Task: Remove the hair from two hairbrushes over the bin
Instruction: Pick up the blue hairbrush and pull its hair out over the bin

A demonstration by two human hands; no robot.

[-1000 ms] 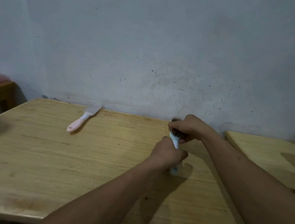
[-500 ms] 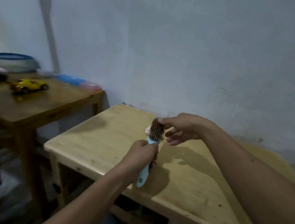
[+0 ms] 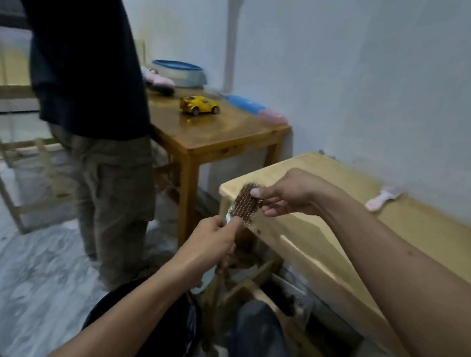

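Note:
My left hand (image 3: pixel 209 247) grips the light blue handle of a hairbrush (image 3: pixel 244 204) whose head is matted with brown hair. The brush is held up off the left end of the pale wooden table (image 3: pixel 337 248). My right hand (image 3: pixel 285 194) pinches the top of the brush head between thumb and fingers. A second, pink hairbrush (image 3: pixel 382 198) lies on the table near the wall. A dark bin (image 3: pixel 157 342) sits on the floor below my left forearm, mostly hidden by my arm.
A person in a dark shirt (image 3: pixel 87 73) stands close on the left. Behind them, a darker wooden table (image 3: pixel 217 144) carries a yellow toy car (image 3: pixel 199 105), a blue-rimmed basin (image 3: pixel 179 72) and small cases. My knee (image 3: pixel 256 342) is below the brush.
My view has swung left and down, away from the tabletop. The blue brush has moved off the table's left end, still in my left hand, with my right fingers now pinching its head.

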